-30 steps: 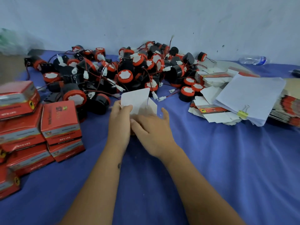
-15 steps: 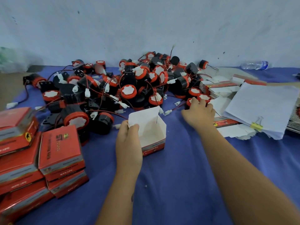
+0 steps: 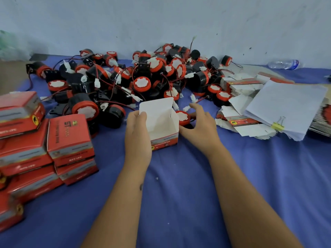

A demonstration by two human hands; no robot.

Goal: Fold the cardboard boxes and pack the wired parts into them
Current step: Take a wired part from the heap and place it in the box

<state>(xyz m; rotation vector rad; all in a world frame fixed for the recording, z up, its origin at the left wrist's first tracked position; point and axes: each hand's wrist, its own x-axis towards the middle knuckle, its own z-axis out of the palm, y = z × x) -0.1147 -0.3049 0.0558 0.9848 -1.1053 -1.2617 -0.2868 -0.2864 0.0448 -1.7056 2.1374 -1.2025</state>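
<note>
The open box stands upright on the blue cloth, white inside, its lid flap raised toward the wall, and serves here as the landmark.

Far to the left of the box, stacked red closed boxes sit in piles on the cloth, near the frame edge. Behind the box and to its left, running across to behind its right side, lies a heap of black-and-red round wired parts, tangled with red wires and white plugs, reaching back to the pale wall.

The left hand is at the box's left side: its fingers curl round the left wall, with the thumb tip at the base of the lid flap, so it grips the box.

Just to the right of the box, touching its right wall, one wired part with a red rim and white face sits under the right hand. That hand's fingers are curved over the part and its thumb lies low beside it, holding it.

Further right of the box, flat unfolded cartons lie scattered, beside a sheaf of white papers held by a yellow clip. Behind the papers, by the wall, a clear plastic bottle lies on its side.
</note>
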